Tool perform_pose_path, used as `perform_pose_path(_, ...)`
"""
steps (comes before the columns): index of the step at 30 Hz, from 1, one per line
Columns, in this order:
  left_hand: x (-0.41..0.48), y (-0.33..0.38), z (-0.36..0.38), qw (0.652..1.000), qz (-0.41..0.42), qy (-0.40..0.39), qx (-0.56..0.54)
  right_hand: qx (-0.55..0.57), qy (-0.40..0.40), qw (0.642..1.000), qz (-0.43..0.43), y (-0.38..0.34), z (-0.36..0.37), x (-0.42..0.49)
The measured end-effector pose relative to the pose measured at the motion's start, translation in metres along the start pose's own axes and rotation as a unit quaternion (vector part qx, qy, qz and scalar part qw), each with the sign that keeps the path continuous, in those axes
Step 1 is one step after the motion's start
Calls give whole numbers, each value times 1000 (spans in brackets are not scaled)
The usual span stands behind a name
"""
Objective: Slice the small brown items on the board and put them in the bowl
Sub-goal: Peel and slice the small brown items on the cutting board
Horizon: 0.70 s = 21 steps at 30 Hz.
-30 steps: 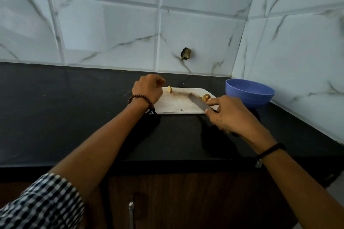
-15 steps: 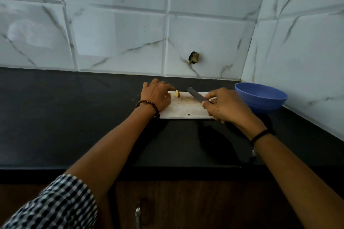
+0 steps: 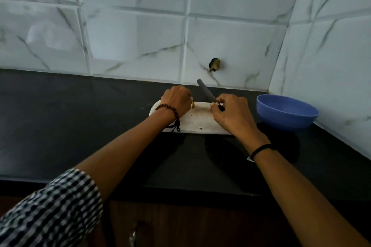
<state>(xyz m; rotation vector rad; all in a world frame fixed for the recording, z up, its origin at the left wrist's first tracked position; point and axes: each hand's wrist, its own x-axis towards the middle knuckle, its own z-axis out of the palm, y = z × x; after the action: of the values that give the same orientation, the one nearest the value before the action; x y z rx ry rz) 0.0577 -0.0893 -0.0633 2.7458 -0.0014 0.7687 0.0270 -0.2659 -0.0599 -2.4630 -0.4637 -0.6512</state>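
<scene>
Nearest the camera, well in front of the board (image 3: 198,124), a checked sleeve (image 3: 50,212) covers the left upper arm, above a dark wooden cabinet front with a metal handle (image 3: 133,236). Both bare forearms reach over the black counter (image 3: 80,126) toward the board, which lies flat on it. A bead bracelet (image 3: 169,110) on the left wrist hangs over the board's near left part; a black band (image 3: 261,149) circles the right wrist, just in front of the board's right end. The left hand (image 3: 176,99) sits on the board's far left part, fingers curled down, pinning a small brown piece (image 3: 192,104) that peeks out at its fingertips. The right hand (image 3: 230,114), over the board's right half, is closed around the handle of a knife (image 3: 206,91); the blade slants up and to the left, past the board's far edge. Right of the board, close but not touching it, stands a blue bowl (image 3: 287,113). Beyond the board rises a marbled tile wall (image 3: 140,46) with a dark hole (image 3: 215,64).
</scene>
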Motion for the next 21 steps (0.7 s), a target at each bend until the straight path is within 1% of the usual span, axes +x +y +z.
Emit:
perform_pose_path(2,9,10,1,999,-30,-15,-8,6,18,1000,-1,2,0,0)
perform_pose_path(5,16,23,4,997,-64,-43,17,7,30,1000,-8,3,1,-1)
perform_pose_path(9,19,22,10,993,-96,-66,11,10,37,999,-15,3,0,-3)
perform_pose_path(12,18,14,11,990,-106,-81,-45,10,31,999,-21,3,0,-3)
perform_pose_path(15,17,6,5,982,-94,-95,-135,9,29,999,-18,4,0,-3)
perform_pose_path(18,10,3,-11,962,-85,-142,-215,7,30,1000,-1,5,0,-1)
perform_pose_path(21,-1,0,-29,942,-60,-206,-258,3,31,1000,2,4,0,0)
